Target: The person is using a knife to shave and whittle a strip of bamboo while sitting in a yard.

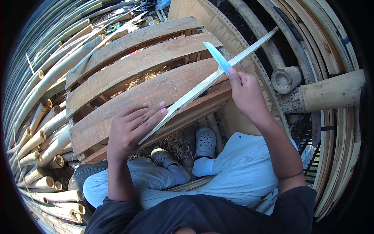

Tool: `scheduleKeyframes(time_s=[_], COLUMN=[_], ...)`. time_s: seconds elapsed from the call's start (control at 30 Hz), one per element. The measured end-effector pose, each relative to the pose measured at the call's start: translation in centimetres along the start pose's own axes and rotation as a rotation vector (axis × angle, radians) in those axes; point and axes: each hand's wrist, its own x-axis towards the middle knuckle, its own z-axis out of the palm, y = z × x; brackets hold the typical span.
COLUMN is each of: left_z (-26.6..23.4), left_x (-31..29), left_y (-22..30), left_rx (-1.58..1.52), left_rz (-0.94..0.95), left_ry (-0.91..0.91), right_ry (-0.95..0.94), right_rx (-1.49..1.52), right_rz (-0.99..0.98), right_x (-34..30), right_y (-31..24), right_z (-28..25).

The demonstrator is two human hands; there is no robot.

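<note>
A long, pale split bamboo strip [202,86] slants over the near edge of a slatted wooden crate, its far end rising to the upper right. My left hand [134,126] is at the strip's lower part, fingers fairly straight and fingertips against it; the thumb is hidden. My right hand [249,93] is closed around a knife [218,57], whose handle is hidden in the fist. The bluish, shiny blade points up and left and crosses the strip just beside my right thumb. A notch or dark mark shows on the strip near my left fingertips.
The wooden crate [136,76] stands before my knees, with straw-like shavings [146,79] between its slats. Bamboo poles [58,128] are stacked at left. A thick bamboo post [331,93] and long split lengths [335,167] lie at right. A curved board [194,11] stands behind the crate.
</note>
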Motion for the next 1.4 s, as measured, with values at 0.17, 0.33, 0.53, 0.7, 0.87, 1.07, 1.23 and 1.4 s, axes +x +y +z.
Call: scheduleKeyframes(time_s=[0.17, 0.33, 0.53, 0.7, 0.87, 1.07, 1.23, 1.4], left_z=[0.1, 0.0, 0.2, 0.1, 0.1, 0.2, 0.0, 0.1], left_x=[-0.1, -0.1, -0.1, 0.0, -0.3, 0.0, 0.0, -0.2], left_y=[-0.2, 0.1, -0.1, 0.1, -0.2, -0.2, -0.2, -0.5], left_rx=[0.022, -0.02, -0.054, -0.046, -0.054, -0.071, -0.061, -0.09], left_rz=[0.013, -0.008, 0.002, -0.009, -0.036, -0.013, -0.017, -0.008], left_ry=[0.007, 0.021, 0.019, 0.026, 0.028, 0.042, 0.035, 0.04], right_ry=[-0.026, -0.089, -0.056, -0.013, -0.148, -0.149, -0.07, -0.066], right_rx=[0.037, 0.021, 0.082, 0.136, 0.209, 0.292, 0.358, 0.317], right_rz=[-0.017, -0.115, -0.052, -0.062, 0.216, 0.061, 0.143, 0.077], right_x=[0.4, -0.2, -0.2, -1.0, -0.7, -1.7, -0.1, -0.8], right_y=[-0.1, 0.7, 1.0, 0.2, -1.9, -0.1, -0.6, -0.6], right_z=[-0.4, 0.7, 1.3, 2.3, -0.5, 1.0, -0.6, 0.2])
